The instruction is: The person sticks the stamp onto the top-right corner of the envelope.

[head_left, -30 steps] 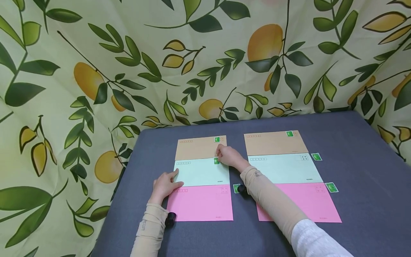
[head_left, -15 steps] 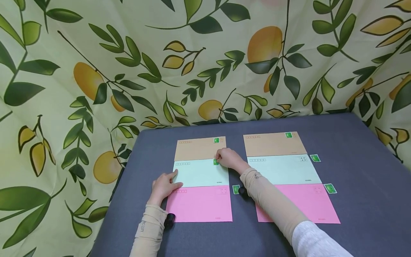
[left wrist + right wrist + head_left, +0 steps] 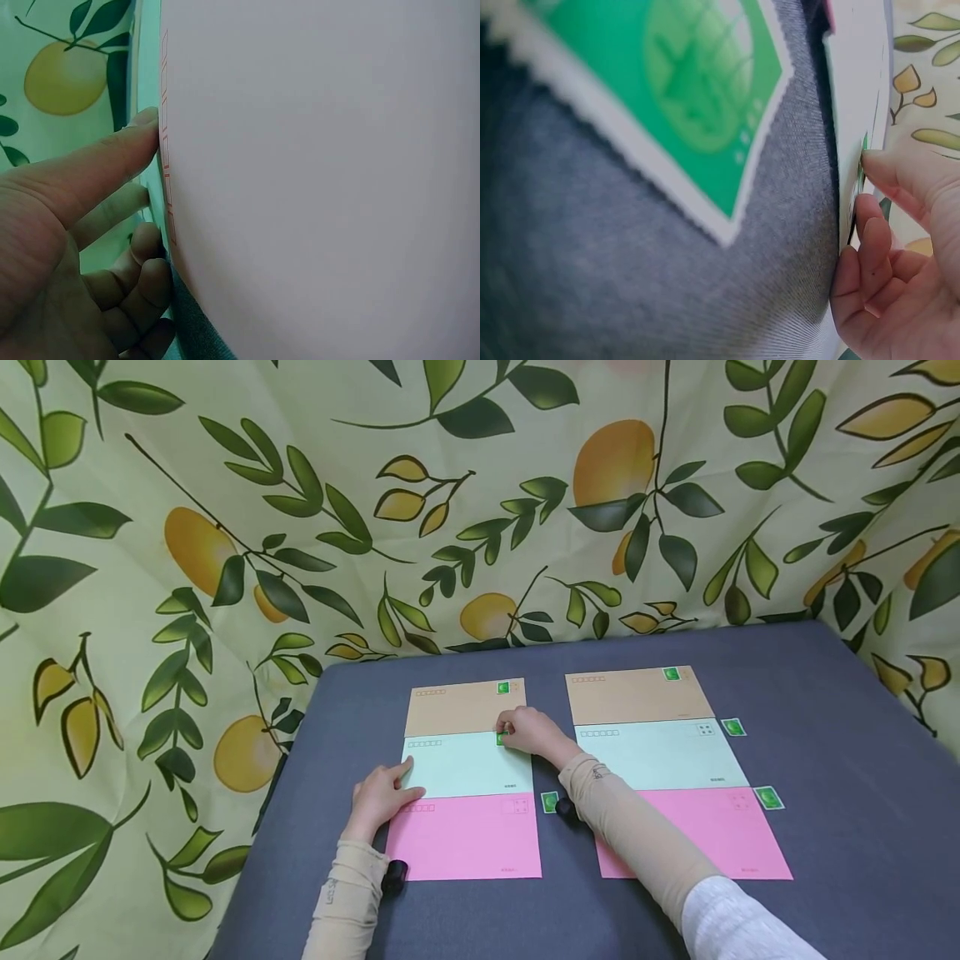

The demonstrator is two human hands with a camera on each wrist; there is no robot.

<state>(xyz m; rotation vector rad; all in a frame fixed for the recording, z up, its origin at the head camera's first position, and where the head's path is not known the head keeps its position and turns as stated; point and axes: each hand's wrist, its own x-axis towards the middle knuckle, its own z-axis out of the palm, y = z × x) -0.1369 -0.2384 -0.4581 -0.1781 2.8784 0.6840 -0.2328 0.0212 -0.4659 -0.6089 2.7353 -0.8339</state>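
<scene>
On the left, tan (image 3: 442, 714), pale blue (image 3: 457, 772) and pink (image 3: 465, 843) envelopes lie in a column, overlapping edge to edge. My left hand (image 3: 377, 795) rests at its left side, thumb and forefinger spread on the pale blue envelope, the thumb close to the pink one's top edge. My right hand (image 3: 531, 731) is at the pale blue envelope's upper right corner, thumb and curled fingers at a green stamp (image 3: 500, 739), partly hidden by them. The thumb and the stamp's edge also show in the right wrist view. Another green stamp (image 3: 503, 687) sits on the tan envelope's upper right corner.
A second column of tan (image 3: 637, 697), pale blue (image 3: 660, 756) and pink (image 3: 705, 835) envelopes lies to the right, a stamp (image 3: 671, 673) on the tan one. Loose stamps lie beside it (image 3: 733, 727) (image 3: 768, 797), and another stamp (image 3: 550, 802) between the columns, near my right wrist camera (image 3: 566, 811).
My right hand has come slightly down and left over the stamp on the pale blue envelope, covering more of it. The left hand stays in place; the head view has shifted a little.
</scene>
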